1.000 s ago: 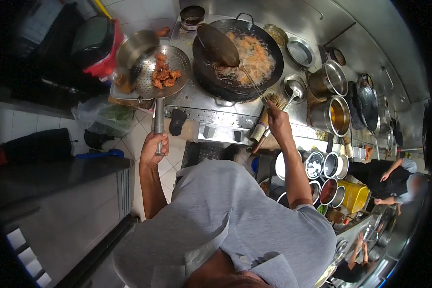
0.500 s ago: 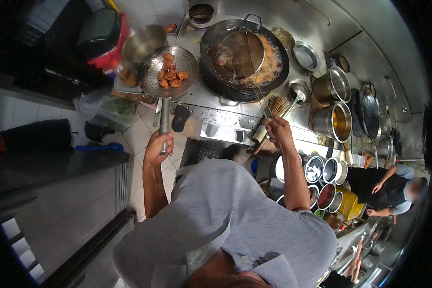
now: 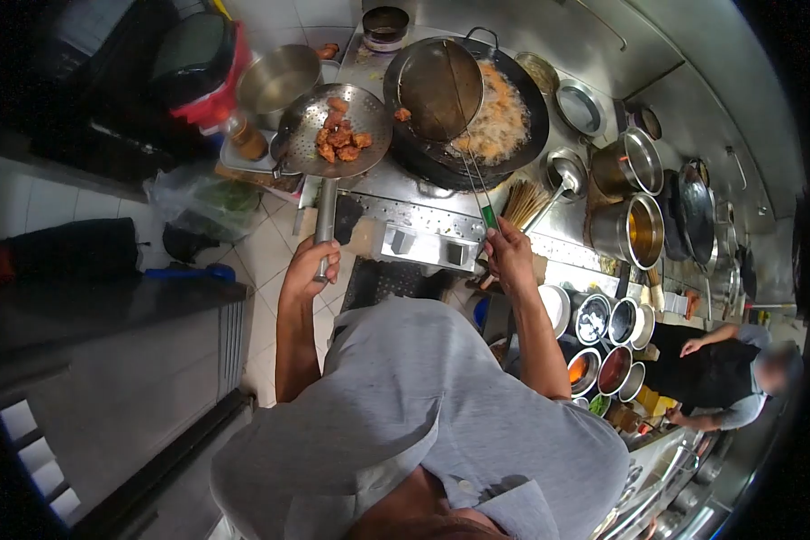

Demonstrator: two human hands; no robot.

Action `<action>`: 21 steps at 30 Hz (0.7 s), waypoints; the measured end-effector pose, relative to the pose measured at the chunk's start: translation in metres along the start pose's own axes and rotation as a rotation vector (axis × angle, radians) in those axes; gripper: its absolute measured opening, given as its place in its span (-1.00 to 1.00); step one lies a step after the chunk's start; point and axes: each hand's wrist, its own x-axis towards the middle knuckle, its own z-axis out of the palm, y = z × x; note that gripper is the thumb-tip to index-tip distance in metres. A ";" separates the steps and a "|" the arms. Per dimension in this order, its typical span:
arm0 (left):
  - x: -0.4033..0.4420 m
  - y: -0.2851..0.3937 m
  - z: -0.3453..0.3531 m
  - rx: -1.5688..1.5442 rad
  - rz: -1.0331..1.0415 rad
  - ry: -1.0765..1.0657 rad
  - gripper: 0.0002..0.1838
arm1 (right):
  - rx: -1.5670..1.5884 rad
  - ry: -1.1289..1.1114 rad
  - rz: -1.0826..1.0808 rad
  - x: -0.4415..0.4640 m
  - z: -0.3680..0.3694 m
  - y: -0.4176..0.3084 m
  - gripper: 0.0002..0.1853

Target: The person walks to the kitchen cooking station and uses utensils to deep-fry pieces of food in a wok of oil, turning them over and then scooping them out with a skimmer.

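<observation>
Strainer (image 3: 306,130), loaded with fried pieces (image 3: 337,142) beside the wok (image 3: 536,117), looks rigid and bowl-heavy, best gripped low on its tubular handle (image 3: 328,211) as the closed left hand (image 3: 310,266) does, while the right hand (image 3: 513,259) grips the lighter-looking mesh skimmer (image 3: 430,90) above the oil (image 3: 504,126).

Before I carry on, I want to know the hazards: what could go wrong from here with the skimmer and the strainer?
The lone fried piece between the mesh skimmer and the perforated strainer might miss the strainer. The bubbling oil could spit toward the right hand. If the left hand tilts the strainer, its piled pieces may roll off.
</observation>
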 end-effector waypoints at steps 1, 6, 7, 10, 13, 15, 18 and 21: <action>0.000 0.000 0.001 -0.009 -0.002 0.007 -0.85 | -0.061 0.000 -0.034 -0.003 0.002 -0.003 -0.68; 0.000 0.002 -0.001 -0.002 -0.006 0.002 -0.85 | -0.096 0.006 -0.051 -0.019 0.011 -0.010 -0.61; 0.001 0.001 -0.001 -0.001 -0.006 -0.009 -0.85 | -0.135 0.045 -0.121 -0.019 0.010 -0.011 -0.60; 0.004 -0.002 -0.006 0.024 0.004 -0.038 -0.85 | -0.335 0.191 -0.365 -0.005 -0.011 -0.004 -0.63; 0.002 -0.003 -0.006 0.012 -0.018 -0.015 -0.85 | -0.389 0.350 -0.439 0.015 -0.044 -0.008 -0.63; -0.003 0.000 -0.003 0.004 -0.012 -0.022 -0.86 | -0.652 0.515 -0.521 0.028 -0.071 -0.016 -0.61; -0.004 -0.001 -0.006 -0.005 -0.013 -0.034 -0.86 | -0.804 0.648 -0.552 0.042 -0.099 -0.020 -0.60; -0.007 0.001 -0.004 -0.010 -0.008 -0.013 -0.91 | -0.939 0.706 -0.743 0.059 -0.121 -0.003 -0.66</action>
